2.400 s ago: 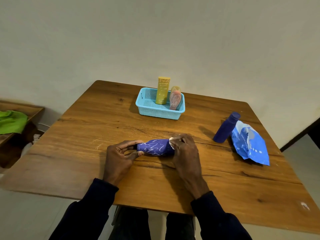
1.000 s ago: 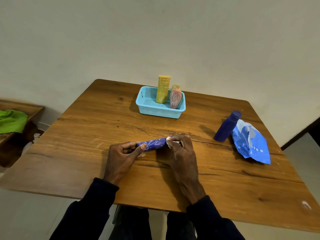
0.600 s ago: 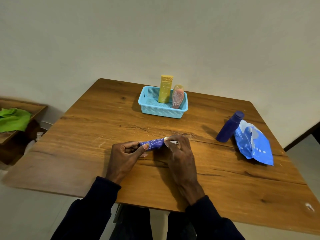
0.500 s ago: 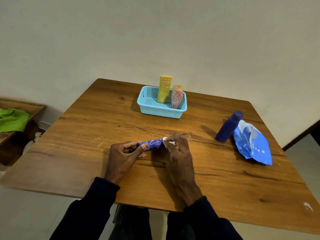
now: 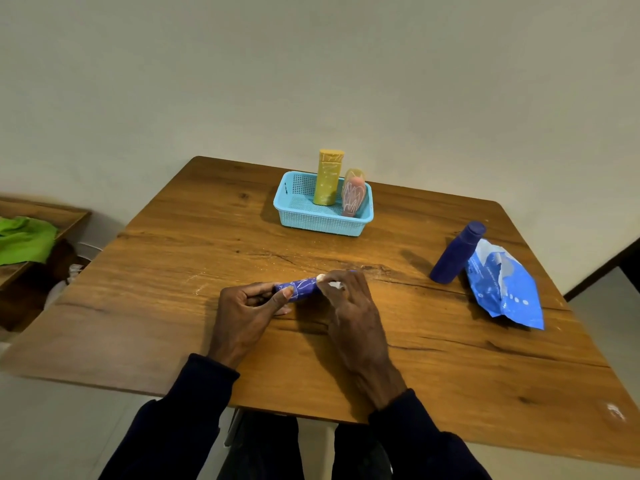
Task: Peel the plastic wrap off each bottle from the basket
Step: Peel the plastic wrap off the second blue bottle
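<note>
A wrapped purple bottle (image 5: 302,287) with white scribble lines lies sideways near the middle of the wooden table (image 5: 173,265). My left hand (image 5: 247,313) grips its left end, thumb on top. My right hand (image 5: 349,306) covers its right end, fingers pinching at the wrap by the whitish cap. A light blue basket (image 5: 320,221) at the back holds a wrapped yellow bottle (image 5: 328,178) and a wrapped pink bottle (image 5: 352,192), both upright.
A bare dark blue bottle (image 5: 456,253) stands at the right, leaning against a crumpled blue plastic wrap (image 5: 504,289). A low wooden shelf with a green cloth (image 5: 24,239) sits off the table's left side. A wall runs behind the table.
The purple bottle has been turned in my hands and shows less of its side than 2.4 s ago. Both hands stay on its ends at the same place.
</note>
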